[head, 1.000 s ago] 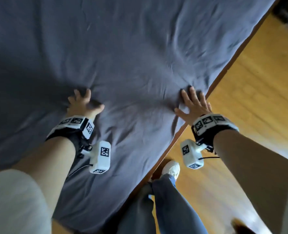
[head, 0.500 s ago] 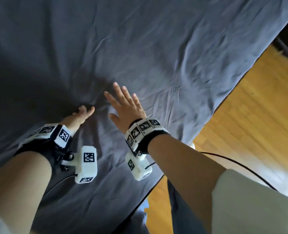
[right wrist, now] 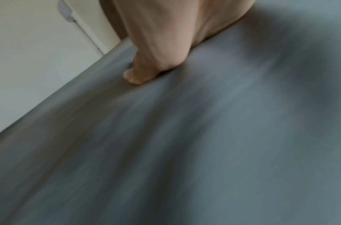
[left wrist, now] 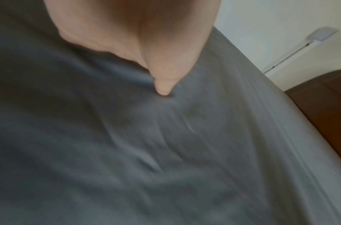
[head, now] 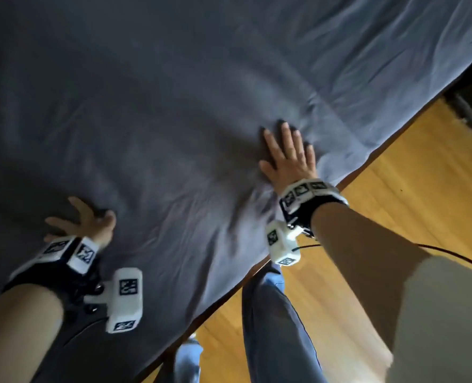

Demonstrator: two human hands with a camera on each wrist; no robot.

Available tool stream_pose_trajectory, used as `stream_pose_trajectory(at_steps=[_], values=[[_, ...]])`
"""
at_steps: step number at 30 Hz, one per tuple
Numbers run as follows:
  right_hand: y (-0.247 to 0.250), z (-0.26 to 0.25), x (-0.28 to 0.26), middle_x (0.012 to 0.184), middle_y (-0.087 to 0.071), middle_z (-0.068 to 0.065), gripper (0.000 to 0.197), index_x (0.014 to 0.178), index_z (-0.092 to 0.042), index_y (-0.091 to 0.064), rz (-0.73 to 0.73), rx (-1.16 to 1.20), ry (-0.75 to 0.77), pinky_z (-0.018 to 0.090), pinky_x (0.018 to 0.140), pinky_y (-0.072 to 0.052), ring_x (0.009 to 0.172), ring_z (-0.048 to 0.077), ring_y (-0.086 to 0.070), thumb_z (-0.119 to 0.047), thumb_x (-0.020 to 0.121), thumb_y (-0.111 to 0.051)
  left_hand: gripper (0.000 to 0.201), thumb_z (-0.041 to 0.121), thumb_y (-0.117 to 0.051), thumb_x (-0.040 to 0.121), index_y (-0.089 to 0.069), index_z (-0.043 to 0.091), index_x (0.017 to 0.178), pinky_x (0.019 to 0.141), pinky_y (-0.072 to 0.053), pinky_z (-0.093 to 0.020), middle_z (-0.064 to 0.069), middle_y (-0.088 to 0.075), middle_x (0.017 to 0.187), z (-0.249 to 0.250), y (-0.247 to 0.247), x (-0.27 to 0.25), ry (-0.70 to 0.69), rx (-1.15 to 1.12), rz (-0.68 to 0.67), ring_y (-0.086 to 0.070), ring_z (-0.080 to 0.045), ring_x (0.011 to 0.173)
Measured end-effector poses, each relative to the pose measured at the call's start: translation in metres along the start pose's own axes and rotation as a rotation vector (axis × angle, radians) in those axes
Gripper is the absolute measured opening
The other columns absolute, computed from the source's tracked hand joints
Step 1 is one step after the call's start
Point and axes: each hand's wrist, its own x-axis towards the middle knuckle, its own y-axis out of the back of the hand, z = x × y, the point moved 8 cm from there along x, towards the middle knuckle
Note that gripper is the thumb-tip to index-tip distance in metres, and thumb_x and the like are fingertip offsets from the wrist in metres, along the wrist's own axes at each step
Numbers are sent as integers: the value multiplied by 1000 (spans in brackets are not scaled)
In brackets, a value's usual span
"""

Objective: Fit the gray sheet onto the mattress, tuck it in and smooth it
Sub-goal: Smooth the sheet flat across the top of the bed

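the gray sheet [head: 201, 106] already lies spread over the mattress and covers all of the top that i can see, from the near edge to the far side. so i judge the fitting is done, and i am now in the smoothing part. my right hand [head: 287, 156] lies flat on the sheet near the right edge of the bed, fingers straight and spread, palm pressing down; it grasps nothing. my left hand [head: 82, 221] is at the near left, also on the sheet, fingers spread and relaxed, holding nothing as far as i can tell, but it is a little blurred in the head view. in the left wrist view my fingers [left wrist: 162, 85] touch the cloth with the tip.

what is left: between my two hands there are soft wrinkles [head: 201, 217] that fan out from the right hand toward the near edge, and some thinner creases at the far right. these need more strokes. along the right edge the sheet hangs a little over the side above the wooden floor [head: 395, 189], so i think the tucking there is maybe not finished, but i cannot see under the edge.

about writing: i find no brand or readable text. only the black and white square markers on my wrist bands [head: 306, 192], which are patterns, not words.
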Motion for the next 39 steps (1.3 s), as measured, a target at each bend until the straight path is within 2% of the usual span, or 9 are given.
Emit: stream_pose_trajectory(at_steps=[6, 9, 14, 18, 21, 29, 33, 36, 39], values=[[17, 201, -43, 159, 14, 1, 69, 149, -30, 10, -151, 179, -581, 46, 117, -1, 147, 26, 9, -40, 98, -36, 82, 53, -45, 87, 13, 43, 144, 108, -5, -68, -11, 34, 151, 168, -83, -115, -397, 98, -176, 24, -44, 139], [29, 231, -71, 158, 16, 3, 69, 150, -23, 10, -62, 223, -730, 44, 118, -1, 146, 25, 11, -40, 99, -34, 86, 50, -52, 85, 15, 53, 139, 108, -4, -67, -6, 40, 148, 187, -109, -146, -541, 260, -278, 30, -39, 138], [34, 96, -46, 155, 26, -1, 72, 148, -28, 13, -16, 78, -226, 43, 117, 6, 144, 19, 18, -41, 97, -35, 83, 36, -50, 92, 15, 53, 140, 112, -3, -61, -2, 39, 149, 174, -101, -138, -667, 381, -377, 28, -33, 141], [-2, -23, -43, 156, 23, -7, 65, 148, -38, 7, -195, -113, 234, 43, 115, 12, 145, 18, 18, -47, 96, -33, 93, 6, -55, 90, 14, 40, 142, 119, -7, -46, 2, 18, 158, 159, -79, -134, -751, 90, -431, 12, -21, 146], [-12, 10, -41, 154, 26, -13, 70, 145, -42, 13, -257, -133, 147, 42, 116, 8, 145, 18, 18, -61, 92, -28, 97, -5, -57, 85, 8, 38, 142, 114, -20, -29, 1, 6, 159, 148, -58, -125, -768, -88, -431, -17, -20, 145], [80, 150, -5, 155, 26, 0, 66, 150, -20, 12, -205, -188, -373, 48, 119, 4, 146, 20, 14, -47, 99, -20, 85, 10, -57, 90, 0, 37, 147, 119, -12, -34, 1, 9, 159, 216, -21, -122, -778, -187, -332, -2, -18, 148], [115, 84, 72, 156, 22, 0, 65, 150, -24, 6, -74, -213, -25, 48, 116, 7, 146, 21, 13, -37, 98, -32, 75, 26, -51, 94, 0, 29, 148, 120, -8, -38, -3, 9, 159, 270, -28, -127, -806, -197, -282, 8, -21, 147], [109, 29, 110, 158, 17, -5, 65, 149, -34, 0, -115, -256, 301, 49, 115, 8, 147, 20, 11, -38, 96, -38, 95, 65, -28, 70, -5, 18, 149, 119, -11, -45, -11, 3, 158, 298, -32, -126, -768, -174, -161, 6, -28, 147], [107, 68, 139, 157, 18, -14, 65, 146, -46, 2, -169, -217, 368, 52, 113, 12, 146, 15, 13, -55, 93, -35, 107, 71, -10, 52, -4, 27, 149, 114, -8, -54, -5, 9, 159, 329, -41, -122, -654, -95, -114, 10, -26, 147]])
